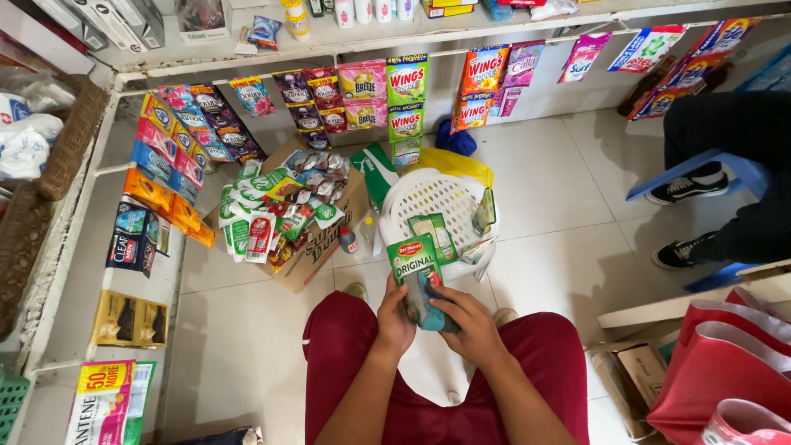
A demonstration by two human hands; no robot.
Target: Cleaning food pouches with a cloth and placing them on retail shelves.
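Observation:
Both my hands hold a green and teal pouch (419,274) upright above my lap. My left hand (394,317) grips its left edge and my right hand (465,324) grips its lower right side. Just beyond the pouch stands a white plastic stool (431,198) with a few green pouches (434,233) lying on its seat. To the left of the stool, a cardboard box (320,251) holds many green, red and silver sachets (280,206). My legs in dark red shorts (544,354) fill the bottom of the view.
Strips of colourful sachets (362,91) hang from a white rail along the back and left walls. A small bottle (348,240) stands by the box. Another person in black clothes and sneakers (688,188) sits on a blue stool at the right. Red bags (725,363) lean at lower right.

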